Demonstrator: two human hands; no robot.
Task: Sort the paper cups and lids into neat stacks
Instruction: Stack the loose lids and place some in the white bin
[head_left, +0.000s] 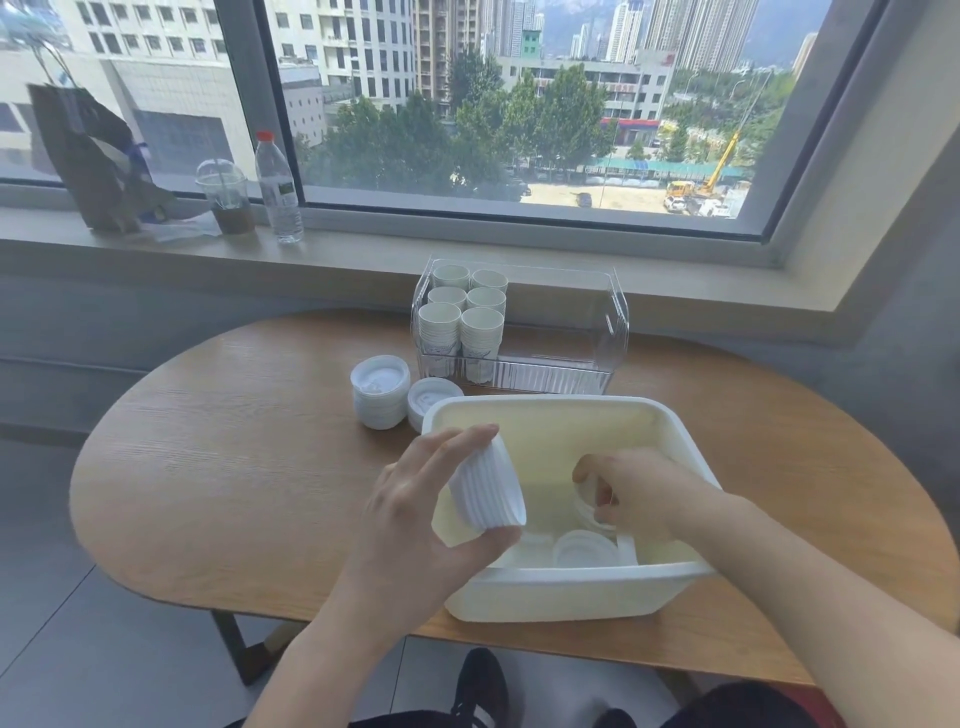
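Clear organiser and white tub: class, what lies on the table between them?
Head view: only bare wooden table separates the clear organiser from the white tub.

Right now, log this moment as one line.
left hand: holds lid stack | right hand: picking lid inside white bin | cup stacks: in clear box

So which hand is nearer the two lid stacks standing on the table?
Left. The left hand, holding a lid stack, is over the bin's left rim, just in front of the table stacks. The right hand is further right, inside the bin.
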